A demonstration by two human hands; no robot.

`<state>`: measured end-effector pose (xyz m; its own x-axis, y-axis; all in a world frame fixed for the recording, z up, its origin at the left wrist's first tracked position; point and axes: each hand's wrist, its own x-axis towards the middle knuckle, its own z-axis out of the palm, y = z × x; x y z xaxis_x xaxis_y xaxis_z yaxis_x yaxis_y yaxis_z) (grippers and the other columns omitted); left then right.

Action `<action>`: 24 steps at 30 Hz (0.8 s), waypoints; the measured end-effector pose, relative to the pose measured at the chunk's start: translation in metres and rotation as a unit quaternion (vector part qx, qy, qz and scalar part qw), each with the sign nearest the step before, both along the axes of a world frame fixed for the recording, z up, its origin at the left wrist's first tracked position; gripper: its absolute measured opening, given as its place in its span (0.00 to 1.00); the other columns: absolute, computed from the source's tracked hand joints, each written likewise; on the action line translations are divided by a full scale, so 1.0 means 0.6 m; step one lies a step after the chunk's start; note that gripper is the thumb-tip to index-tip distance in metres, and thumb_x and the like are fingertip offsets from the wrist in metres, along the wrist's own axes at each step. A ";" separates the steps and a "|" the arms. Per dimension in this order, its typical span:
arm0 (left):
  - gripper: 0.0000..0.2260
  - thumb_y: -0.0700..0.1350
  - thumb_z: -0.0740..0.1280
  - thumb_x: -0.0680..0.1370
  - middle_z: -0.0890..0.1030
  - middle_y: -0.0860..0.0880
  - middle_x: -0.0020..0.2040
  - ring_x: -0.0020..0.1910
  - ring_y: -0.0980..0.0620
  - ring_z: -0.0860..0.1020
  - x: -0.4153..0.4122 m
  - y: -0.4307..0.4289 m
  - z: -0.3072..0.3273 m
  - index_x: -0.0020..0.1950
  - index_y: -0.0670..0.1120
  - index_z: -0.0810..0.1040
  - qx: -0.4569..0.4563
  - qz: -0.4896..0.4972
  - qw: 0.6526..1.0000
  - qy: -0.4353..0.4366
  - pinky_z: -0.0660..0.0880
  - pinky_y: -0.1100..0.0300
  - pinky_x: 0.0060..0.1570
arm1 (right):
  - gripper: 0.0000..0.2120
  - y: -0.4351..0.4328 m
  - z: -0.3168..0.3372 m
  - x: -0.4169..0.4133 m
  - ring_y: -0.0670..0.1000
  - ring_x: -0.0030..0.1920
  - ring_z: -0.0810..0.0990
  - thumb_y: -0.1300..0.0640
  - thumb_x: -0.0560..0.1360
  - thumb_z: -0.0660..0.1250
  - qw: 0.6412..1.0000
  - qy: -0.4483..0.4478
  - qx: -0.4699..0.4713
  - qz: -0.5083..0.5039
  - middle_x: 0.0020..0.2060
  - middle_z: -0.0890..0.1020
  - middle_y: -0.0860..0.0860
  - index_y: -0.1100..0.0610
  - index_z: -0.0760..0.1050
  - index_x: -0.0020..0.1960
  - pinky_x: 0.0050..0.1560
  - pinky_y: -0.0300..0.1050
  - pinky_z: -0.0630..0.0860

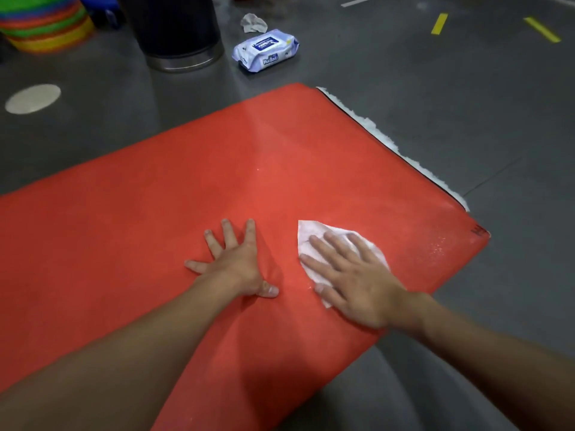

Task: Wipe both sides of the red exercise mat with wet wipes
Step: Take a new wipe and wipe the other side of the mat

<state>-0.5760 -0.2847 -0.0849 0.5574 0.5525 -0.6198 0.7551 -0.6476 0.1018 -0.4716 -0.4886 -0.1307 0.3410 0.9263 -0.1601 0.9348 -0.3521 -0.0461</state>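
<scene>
Wipes pack (266, 50): brand reads "HuiBaiLi"; blue label (265, 45) print too small. Dark mark (477, 230) at mat (217, 181) corner illegible.

Your red mat (217, 169) lies flat on the grey floor (466, 104), white fraying along its far right edge. 1 white wipe (311, 236) lies spread flat near its right end. The wipes pack (266, 51) sits beyond the mat.

Black bin (174, 26), coloured cone stack (46, 23), yellow tape (439, 23)
</scene>
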 end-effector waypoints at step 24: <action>0.27 0.59 0.45 0.81 0.45 0.48 0.81 0.79 0.41 0.42 0.124 0.146 -0.083 0.80 0.56 0.47 0.208 0.051 0.962 -0.173 0.42 0.24 0.67 | 0.28 0.109 -0.023 0.067 0.56 0.78 0.57 0.43 0.80 0.49 0.987 -0.006 0.062 -0.151 0.79 0.58 0.54 0.51 0.61 0.78 0.75 0.62 0.50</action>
<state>-0.5018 -0.1971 -0.1346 0.6203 0.7749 -0.1219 0.7844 -0.6111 0.1063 -0.4313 -0.4232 -0.1444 0.6058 0.7943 -0.0469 0.7888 -0.6072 -0.0953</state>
